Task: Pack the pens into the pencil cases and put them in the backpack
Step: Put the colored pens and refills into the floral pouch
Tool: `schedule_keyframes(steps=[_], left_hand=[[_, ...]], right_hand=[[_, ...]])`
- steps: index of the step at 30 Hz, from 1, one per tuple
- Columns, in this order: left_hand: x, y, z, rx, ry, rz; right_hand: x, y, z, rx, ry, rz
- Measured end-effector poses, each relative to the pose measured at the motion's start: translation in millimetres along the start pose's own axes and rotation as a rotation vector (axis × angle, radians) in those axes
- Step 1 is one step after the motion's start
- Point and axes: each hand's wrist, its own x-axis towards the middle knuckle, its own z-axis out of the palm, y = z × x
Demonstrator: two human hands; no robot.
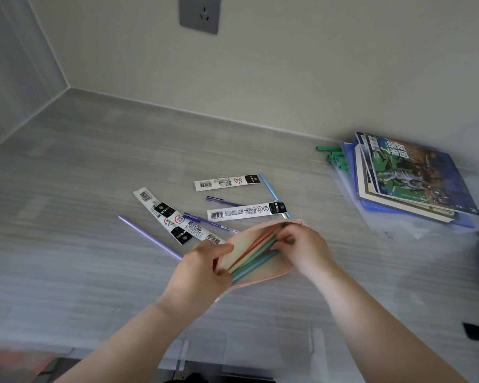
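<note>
Hands: left hand grips pencil case rim; right hand pinches pens inside.

Pencil case, between left hand and right hand: pink outside, cream lining. Pens inside: coral, mint, blue. Loose pen left of left hand: lilac. Packets beyond: white, black ends, barcodes.
</note>
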Motion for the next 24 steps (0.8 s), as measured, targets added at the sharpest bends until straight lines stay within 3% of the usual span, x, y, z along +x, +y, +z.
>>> schedule_keyframes(steps=[4, 7, 9, 12, 16, 19, 24], left_hand=[[3.7, -3.9, -4.2, 0.012, -0.005, -0.013], [3.1, -5.1, -3.3, 0.032, -0.049, -0.012], [2.7, -7.4, -3.5, 0.037, -0.061, -0.008], [2.9, -9.3, -5.7, 0.037, -0.067, 0.004], [4.0, -6.1, -6.8, 0.009, -0.074, 0.024], [2.9, -6.9, -7.3, -0.007, -0.085, 0.013], [0.7, -7.5, -5.1, -0.001, -0.082, -0.019]], right_hand=[[-4.2, 5.6, -25.0, 0.479, -0.204, -0.048], [-9.2, -3.7, -27.2, 0.581, -0.357, -0.047], [-12.0, -12.4, -19.9, 0.442, -0.289, -0.103], [-18.2, -22.1, -10.9, -0.053, -0.07, -0.386], [-33.4, -41.4, 13.1, -0.289, -0.277, -0.688], [-35.3, -53.7, 28.1, -0.318, -0.361, -0.716], [-32.2, -64.7, 40.2, -0.583, -0.367, -0.775]])
